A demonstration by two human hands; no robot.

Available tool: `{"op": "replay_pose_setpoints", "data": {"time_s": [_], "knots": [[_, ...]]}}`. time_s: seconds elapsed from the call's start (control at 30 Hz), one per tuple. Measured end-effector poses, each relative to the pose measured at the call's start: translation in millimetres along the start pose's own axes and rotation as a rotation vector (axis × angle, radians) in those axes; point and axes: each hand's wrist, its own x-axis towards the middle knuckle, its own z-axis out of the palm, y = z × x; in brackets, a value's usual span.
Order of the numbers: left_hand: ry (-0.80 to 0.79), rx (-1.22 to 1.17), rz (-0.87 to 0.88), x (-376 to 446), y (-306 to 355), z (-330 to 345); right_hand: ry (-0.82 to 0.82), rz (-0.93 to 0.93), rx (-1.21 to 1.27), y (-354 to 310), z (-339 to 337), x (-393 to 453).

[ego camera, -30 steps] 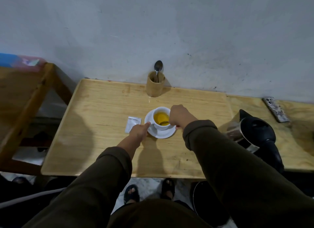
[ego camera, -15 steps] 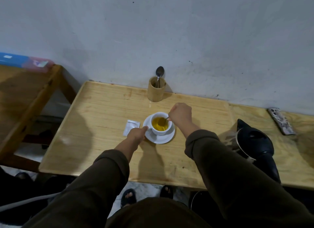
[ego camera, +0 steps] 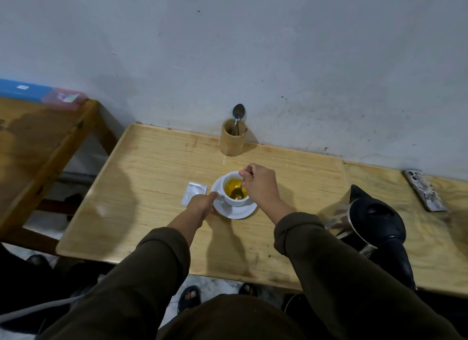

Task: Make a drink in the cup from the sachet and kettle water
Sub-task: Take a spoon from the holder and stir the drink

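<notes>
No writing, label or number can be read on anything here.

Bystanders around the wooden counter

A bamboo holder stands at the far edge against the grey wall, one spare spoon upright in it, bowl up. A phone lies flat at the far right on an adjoining board. To the left stands a second wooden table with a blue box on its far edge. Sandalled feet show on the floor below the near edge.
</notes>
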Motion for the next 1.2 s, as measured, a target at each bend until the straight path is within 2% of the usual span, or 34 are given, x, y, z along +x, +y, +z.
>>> {"op": "replay_pose_setpoints", "data": {"time_s": [0.13, 0.5, 0.83, 1.07, 1.2], "knots": [[0.010, 0.000, -0.006, -2, 1, 1, 0.044, -0.046, -0.127, 1, -1, 3], [0.019, 0.015, 0.017, -4, 2, 4, -0.033, -0.050, 0.086, 7, -1, -3], [0.028, -0.010, 0.002, 7, -4, 1, 0.039, -0.122, -0.076, 7, -8, -1], [0.017, -0.019, 0.017, 22, -10, 1, -0.057, -0.110, 0.066, 4, -3, -6], [0.019, -0.043, 0.009, 31, -14, 2, -0.052, -0.092, -0.023, 4, -4, -1]]}}
